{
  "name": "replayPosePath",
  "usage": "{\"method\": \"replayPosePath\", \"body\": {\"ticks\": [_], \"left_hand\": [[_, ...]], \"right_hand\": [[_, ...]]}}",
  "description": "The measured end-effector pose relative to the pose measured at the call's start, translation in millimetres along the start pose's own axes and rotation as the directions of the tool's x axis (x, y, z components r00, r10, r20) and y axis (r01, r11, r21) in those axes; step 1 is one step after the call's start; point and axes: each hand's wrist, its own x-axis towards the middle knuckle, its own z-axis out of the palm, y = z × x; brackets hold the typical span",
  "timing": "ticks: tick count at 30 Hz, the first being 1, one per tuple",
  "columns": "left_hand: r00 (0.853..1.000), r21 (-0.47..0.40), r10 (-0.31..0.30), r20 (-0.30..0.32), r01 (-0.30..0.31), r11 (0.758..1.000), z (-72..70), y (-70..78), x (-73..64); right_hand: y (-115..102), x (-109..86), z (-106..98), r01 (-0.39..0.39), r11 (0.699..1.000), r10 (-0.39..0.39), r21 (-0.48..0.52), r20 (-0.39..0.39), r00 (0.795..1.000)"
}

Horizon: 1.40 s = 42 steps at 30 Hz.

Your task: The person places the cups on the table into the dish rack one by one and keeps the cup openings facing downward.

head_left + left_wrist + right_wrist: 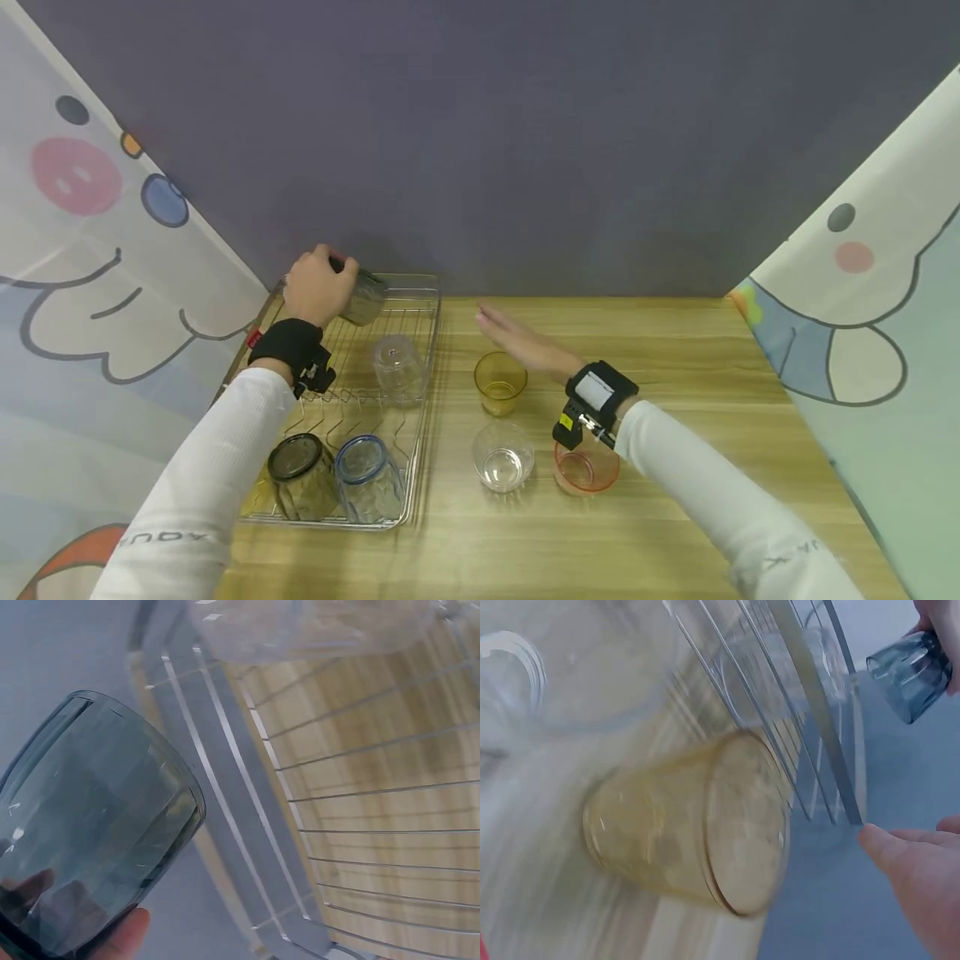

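My left hand (318,286) grips a dark grey-green glass (365,298) by its base end, tilted over the back of a wire dish rack (432,333). In the left wrist view the same glass (97,817) fills the left side, with fingertips at its lower end. Extended and holding nothing, my right hand (525,340) hovers above and behind an amber glass (501,383), apart from it. Inside the rack, a clear glass (399,371) stands upside down near the left hand.
In the rack's front row sit a dark glass (303,479), a blue-rimmed glass (370,479) and a partly hidden yellow one (258,497). On the wooden table (675,333), a clear bowl-like glass (503,458) and a red-rimmed glass (585,471) stand upright. A grey wall (525,150) rises behind.
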Motion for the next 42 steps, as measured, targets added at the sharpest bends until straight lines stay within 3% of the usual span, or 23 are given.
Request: {"method": "replayPosePath", "body": {"ticks": [7, 12, 20, 30, 42], "left_hand": [[0.998, 0.115, 0.029, 0.05, -0.034, 0.993, 12.2, -10.9, -9.0], [0.995, 0.142, 0.044, 0.09, -0.057, 0.988, 25.3, -19.8, -14.3], [0.994, 0.174, 0.081, 0.078, -0.094, 0.98, 47.9, -31.6, -17.6], [0.982, 0.198, 0.004, 0.191, -0.042, 0.979, 49.7, -31.0, -24.8], [0.958, 0.266, -0.028, 0.285, -0.051, 0.963, 46.7, -39.0, -31.2]], "right_hand": [[1.2, -2.1, 21.8, -0.023, 0.999, 0.026, -0.037, 0.084, 0.996], [2.6, -7.0, 33.3, -0.052, 0.998, 0.054, -0.023, 0.129, 0.99], [9.6, -14.0, 41.6, -0.039, 0.999, 0.032, 0.035, 0.184, 0.982], [14.0, -18.2, 36.2, -0.065, 0.983, 0.021, 0.17, 0.25, 0.968], [15.9, -12.9, 44.7, -0.065, 0.984, 0.018, 0.166, 0.267, 0.963]]}}
